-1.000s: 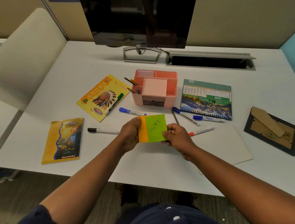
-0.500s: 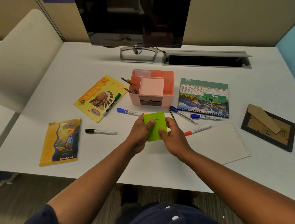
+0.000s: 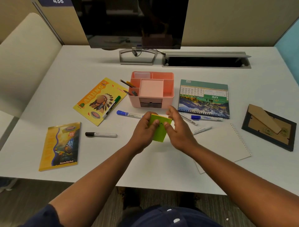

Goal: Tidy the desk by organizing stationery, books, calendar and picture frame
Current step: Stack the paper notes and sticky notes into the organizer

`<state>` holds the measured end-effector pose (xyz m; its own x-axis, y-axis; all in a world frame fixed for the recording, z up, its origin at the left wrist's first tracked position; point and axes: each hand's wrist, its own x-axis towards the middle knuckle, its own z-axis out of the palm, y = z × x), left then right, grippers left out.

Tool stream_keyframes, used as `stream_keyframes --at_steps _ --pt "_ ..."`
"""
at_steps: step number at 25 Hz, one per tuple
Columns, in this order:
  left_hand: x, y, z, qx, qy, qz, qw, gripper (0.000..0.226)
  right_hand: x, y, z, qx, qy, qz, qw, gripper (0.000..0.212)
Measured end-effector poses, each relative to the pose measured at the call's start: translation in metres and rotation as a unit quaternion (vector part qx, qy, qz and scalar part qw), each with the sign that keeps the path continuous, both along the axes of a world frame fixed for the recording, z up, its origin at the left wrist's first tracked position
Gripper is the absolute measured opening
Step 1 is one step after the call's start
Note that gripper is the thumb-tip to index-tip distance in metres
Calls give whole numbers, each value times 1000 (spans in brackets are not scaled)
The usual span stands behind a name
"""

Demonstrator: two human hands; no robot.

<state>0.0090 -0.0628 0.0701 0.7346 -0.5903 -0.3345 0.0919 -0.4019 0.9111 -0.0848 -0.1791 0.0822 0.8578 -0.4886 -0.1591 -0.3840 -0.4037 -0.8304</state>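
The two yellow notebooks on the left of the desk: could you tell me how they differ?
The ARUNS notebook lies farther back, turned diagonally, with a green-capped marker resting across it. The butterfly notebook sits near the front edge, roughly square to it, with nothing on it. Both are yellow, closed and lying flat.

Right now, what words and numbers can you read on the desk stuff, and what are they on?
"ARUNS": yellow notebook.
"JUNE", upside down: calendar; its date numbers are too small.
"DELL": monitor.
"438", partly cut off: purple sign.
Butterfly notebook: title too blurred.
Green sticky pad: handwriting hidden by fingers.
Marker labels: too small.
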Motion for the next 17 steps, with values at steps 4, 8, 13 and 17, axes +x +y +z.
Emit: stream_keyframes --at_steps 4,8,13,17 --pt "7 -7 8 66 -104 -82 989 25 13 -23 16 -171 83 137 972 32" --pt "17 -14 13 69 -167 -134 974 19 19 -31 22 -202 112 130 964 20" --pt "54 -26 18 -46 -197 -58 978 37 24 -57 31 -242 72 89 964 17" --pt "87 -42 12 34 -316 -69 946 39 34 -77 45 -313 23 41 949 19"
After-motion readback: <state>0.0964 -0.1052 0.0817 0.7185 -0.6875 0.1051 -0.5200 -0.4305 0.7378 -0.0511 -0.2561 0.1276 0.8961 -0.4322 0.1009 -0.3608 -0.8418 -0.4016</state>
